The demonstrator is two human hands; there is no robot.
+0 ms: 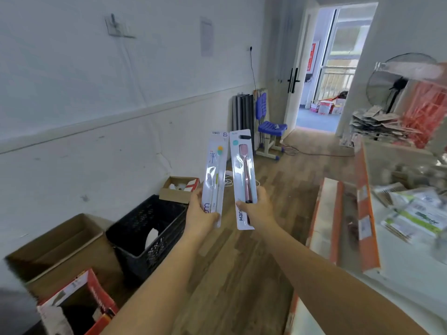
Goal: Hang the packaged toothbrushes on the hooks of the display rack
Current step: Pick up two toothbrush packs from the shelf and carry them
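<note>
**Two toothbrush packs, one in each hand**

Both arms stretched out over the wooden floor (242, 274). The left hand (200, 213) pinches the bottom of the white toothbrush pack (214, 175), thumb on front, fingers (197, 193) curled behind. The right hand (261, 207) grips the pink toothbrush pack (243, 175) low down too. Packs upright, side by side, not quite touching. Black crate (145, 228) sits by the wall.

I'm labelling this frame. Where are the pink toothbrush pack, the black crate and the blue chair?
pink toothbrush pack (243, 175), head view, middle of the blister.
black crate (135, 256), head view, near side wall.
blue chair (272, 127), head view, seat.
</note>
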